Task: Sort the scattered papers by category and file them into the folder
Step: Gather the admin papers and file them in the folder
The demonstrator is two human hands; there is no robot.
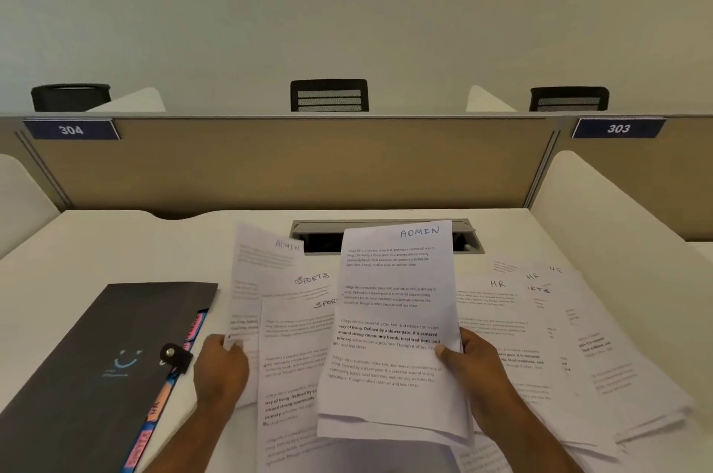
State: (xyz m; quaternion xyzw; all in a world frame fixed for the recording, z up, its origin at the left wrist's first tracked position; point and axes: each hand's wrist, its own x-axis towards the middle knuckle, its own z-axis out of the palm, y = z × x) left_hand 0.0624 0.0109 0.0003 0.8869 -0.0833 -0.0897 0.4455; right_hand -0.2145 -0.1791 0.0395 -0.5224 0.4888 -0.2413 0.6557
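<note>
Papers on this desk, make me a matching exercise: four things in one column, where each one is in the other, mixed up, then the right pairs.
Things:
1. ADMIN sheet with the dark heading
2. Faint ADMIN sheet
3. Dark folder
4. HR sheets

Places:
A. lying on the desk at the person's left, coloured tabs showing at its edge
B. pinched by the left hand
C. lying on the desk to the right
D. held up by the right hand, top of a small stack

Pairs: 1-D, 2-B, 3-A, 4-C
</note>
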